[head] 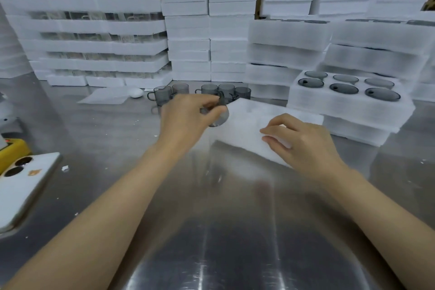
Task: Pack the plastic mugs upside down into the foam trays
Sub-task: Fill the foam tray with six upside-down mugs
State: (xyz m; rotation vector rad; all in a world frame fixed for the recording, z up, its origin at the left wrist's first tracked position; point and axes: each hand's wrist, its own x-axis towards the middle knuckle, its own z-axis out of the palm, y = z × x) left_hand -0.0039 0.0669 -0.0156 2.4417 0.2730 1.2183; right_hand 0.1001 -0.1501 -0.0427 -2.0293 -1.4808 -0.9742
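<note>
Plastic mug point(217, 114), probably light, stiff and slick, clamped round its body by the left hand point(186, 120); beside it, right hand point(303, 141) pinches the foam tray point(244, 122).

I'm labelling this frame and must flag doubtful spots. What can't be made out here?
All head view:
Mug in the left hand: motion-blurred and partly behind that hand; upright or inverted unclear.
Tray gripped by the right hand: washed-out white and blurred; its pockets barely show.
Loose mugs behind: left hand hides some, so no sure count.
Phone and yellow object: cut off by the left edge.
</note>
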